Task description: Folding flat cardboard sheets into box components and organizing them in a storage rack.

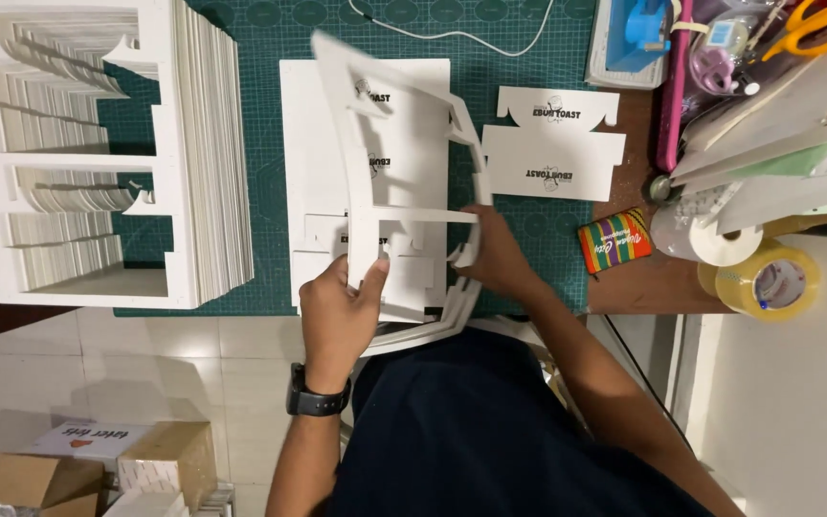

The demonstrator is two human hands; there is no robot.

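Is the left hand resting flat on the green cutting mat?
No. The left hand is raised off the green cutting mat, gripping the lower edge of a white cut-out cardboard frame.

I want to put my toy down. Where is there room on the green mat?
Bare green mat shows between the tall white stack and the white sheets, and along the top by the white cable. The right side is crowded with tape rolls and scissors.

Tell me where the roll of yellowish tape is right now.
In the head view, the yellowish tape roll lies at the far right, on the desk's edge, just right of the white paper roll and the striped packet.
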